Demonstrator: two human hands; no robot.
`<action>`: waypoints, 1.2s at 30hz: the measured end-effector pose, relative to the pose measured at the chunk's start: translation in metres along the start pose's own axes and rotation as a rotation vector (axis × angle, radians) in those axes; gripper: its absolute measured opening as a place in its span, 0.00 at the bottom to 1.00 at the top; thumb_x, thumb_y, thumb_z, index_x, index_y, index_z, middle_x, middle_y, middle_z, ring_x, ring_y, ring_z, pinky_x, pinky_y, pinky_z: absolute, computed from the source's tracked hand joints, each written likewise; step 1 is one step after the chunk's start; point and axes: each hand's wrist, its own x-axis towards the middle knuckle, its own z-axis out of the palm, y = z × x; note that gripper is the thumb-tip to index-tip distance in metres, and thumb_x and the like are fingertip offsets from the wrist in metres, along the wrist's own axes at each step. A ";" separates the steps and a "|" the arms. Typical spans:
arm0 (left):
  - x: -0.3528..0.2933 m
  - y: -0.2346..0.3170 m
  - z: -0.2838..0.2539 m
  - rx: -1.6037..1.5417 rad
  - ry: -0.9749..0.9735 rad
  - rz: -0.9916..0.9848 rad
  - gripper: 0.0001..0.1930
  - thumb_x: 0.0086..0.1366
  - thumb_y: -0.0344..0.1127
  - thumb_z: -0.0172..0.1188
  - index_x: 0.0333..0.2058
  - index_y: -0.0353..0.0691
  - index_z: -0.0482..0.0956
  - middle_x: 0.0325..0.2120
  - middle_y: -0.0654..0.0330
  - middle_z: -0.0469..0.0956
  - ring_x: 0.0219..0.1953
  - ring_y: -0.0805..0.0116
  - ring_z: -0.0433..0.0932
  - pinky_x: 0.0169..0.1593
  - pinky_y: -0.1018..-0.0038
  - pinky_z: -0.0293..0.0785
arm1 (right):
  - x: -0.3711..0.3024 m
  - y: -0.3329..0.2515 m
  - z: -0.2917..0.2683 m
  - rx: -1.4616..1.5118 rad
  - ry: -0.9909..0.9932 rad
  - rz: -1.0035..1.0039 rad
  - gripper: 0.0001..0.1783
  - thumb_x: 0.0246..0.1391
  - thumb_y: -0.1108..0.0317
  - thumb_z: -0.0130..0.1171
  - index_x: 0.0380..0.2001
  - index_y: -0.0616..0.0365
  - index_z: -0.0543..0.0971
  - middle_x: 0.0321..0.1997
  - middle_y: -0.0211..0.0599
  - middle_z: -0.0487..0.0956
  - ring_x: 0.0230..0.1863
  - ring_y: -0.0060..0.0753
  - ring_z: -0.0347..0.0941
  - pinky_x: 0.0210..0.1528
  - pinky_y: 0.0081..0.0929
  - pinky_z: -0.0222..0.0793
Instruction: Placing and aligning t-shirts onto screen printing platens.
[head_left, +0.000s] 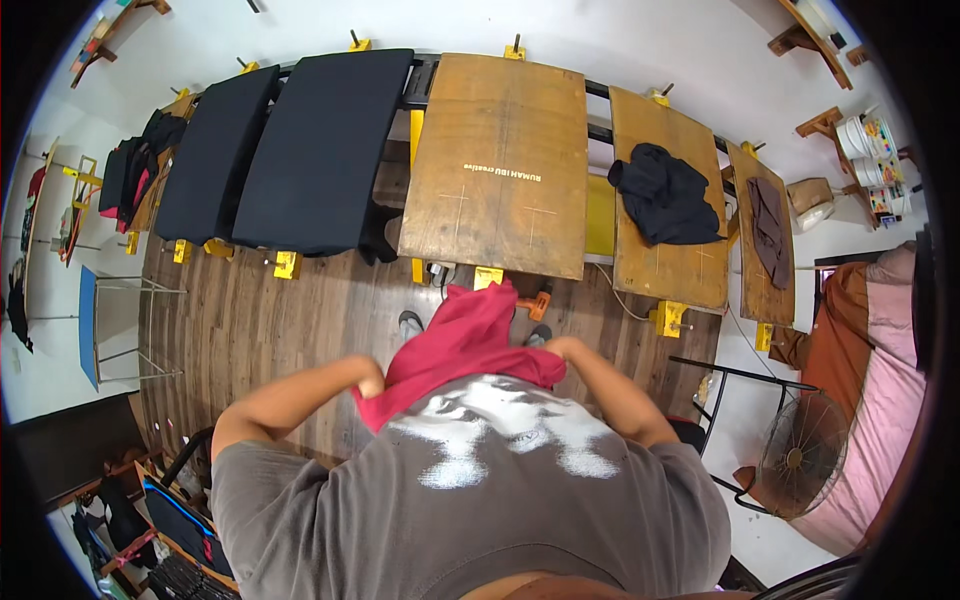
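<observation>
A crimson garment, perhaps a shirt (pixel 462 335), hangs bunched in front of my body between my hands. My left hand (pixel 368 378) is closed on its left edge. On the other side my right hand (pixel 562 349) grips the garment's right edge, its fingers partly hidden. Just ahead is a bare wooden printing board (pixel 500 130) with light cross marks and lettering. Left of it, black cloth (pixel 325 150) covers another board smoothly. To the right, a crumpled black garment (pixel 665 195) lies on a wooden board (pixel 670 280).
An orange power drill (pixel 533 306) lies past the crimson garment. Yellow clamps (pixel 287 265) stick out below the boards. A brown cloth (pixel 768 230) lies on the far-right board. A round fan (pixel 803 455) stands at right, a blue-topped folding table (pixel 88 325) at left.
</observation>
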 end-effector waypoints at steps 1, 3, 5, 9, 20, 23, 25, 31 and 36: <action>-0.007 0.018 0.018 -0.223 -0.038 0.006 0.30 0.58 0.39 0.66 0.60 0.46 0.75 0.52 0.59 0.80 0.46 0.62 0.78 0.48 0.57 0.75 | 0.008 0.007 0.006 0.064 0.021 -0.019 0.28 0.63 0.64 0.61 0.64 0.57 0.72 0.63 0.31 0.75 0.57 0.26 0.71 0.58 0.27 0.70; 0.010 0.052 0.001 -0.232 0.001 -0.048 0.30 0.58 0.39 0.66 0.61 0.47 0.75 0.53 0.59 0.79 0.47 0.61 0.78 0.48 0.56 0.75 | 0.024 0.003 0.022 0.188 0.051 -0.069 0.28 0.63 0.64 0.61 0.65 0.56 0.72 0.64 0.33 0.74 0.59 0.27 0.71 0.60 0.27 0.69; 0.014 0.002 0.082 -0.257 0.082 -0.145 0.31 0.58 0.39 0.66 0.62 0.47 0.74 0.54 0.59 0.78 0.48 0.61 0.77 0.48 0.55 0.74 | 0.048 -0.023 0.036 0.267 0.052 -0.173 0.29 0.62 0.67 0.61 0.66 0.57 0.70 0.65 0.35 0.74 0.60 0.29 0.71 0.62 0.28 0.67; 0.031 -0.023 0.160 -0.246 0.199 -0.331 0.33 0.57 0.39 0.67 0.63 0.48 0.71 0.57 0.60 0.76 0.52 0.60 0.75 0.49 0.53 0.73 | 0.143 -0.070 0.078 -0.053 -0.082 -0.395 0.24 0.61 0.71 0.59 0.60 0.63 0.74 0.60 0.37 0.77 0.57 0.31 0.71 0.63 0.29 0.65; -0.012 -0.001 0.109 -0.169 0.518 -0.913 0.45 0.51 0.46 0.71 0.68 0.55 0.64 0.69 0.58 0.62 0.73 0.55 0.55 0.58 0.41 0.63 | 0.118 -0.090 0.049 -0.879 0.001 -0.307 0.14 0.51 0.64 0.63 0.39 0.59 0.83 0.30 0.40 0.83 0.30 0.34 0.75 0.35 0.34 0.71; -0.019 -0.062 0.061 0.061 0.879 -0.822 0.44 0.48 0.40 0.69 0.67 0.52 0.65 0.66 0.52 0.66 0.70 0.52 0.62 0.72 0.53 0.49 | 0.093 -0.109 0.036 -1.130 -0.026 0.029 0.26 0.51 0.52 0.61 0.52 0.50 0.82 0.55 0.40 0.82 0.55 0.40 0.78 0.54 0.36 0.73; -0.072 -0.051 -0.035 0.238 0.961 -0.788 0.43 0.51 0.38 0.67 0.68 0.48 0.63 0.67 0.52 0.65 0.71 0.55 0.60 0.74 0.58 0.45 | 0.161 0.017 -0.046 -1.397 0.581 0.540 0.42 0.48 0.37 0.63 0.63 0.47 0.75 0.68 0.34 0.73 0.70 0.40 0.66 0.66 0.35 0.64; -0.103 -0.073 -0.128 0.263 1.131 -0.787 0.44 0.56 0.48 0.68 0.69 0.44 0.61 0.69 0.53 0.61 0.72 0.58 0.58 0.75 0.64 0.44 | 0.034 -0.086 -0.083 -1.181 0.616 0.643 0.55 0.36 0.36 0.75 0.67 0.46 0.70 0.75 0.36 0.62 0.77 0.38 0.52 0.75 0.35 0.49; -0.134 -0.035 -0.168 0.437 1.097 -0.767 0.53 0.49 0.62 0.73 0.69 0.44 0.62 0.69 0.54 0.61 0.73 0.59 0.56 0.75 0.64 0.43 | -0.033 -0.107 -0.060 -1.363 0.943 0.689 0.53 0.39 0.37 0.74 0.68 0.44 0.69 0.76 0.30 0.61 0.76 0.33 0.56 0.76 0.35 0.48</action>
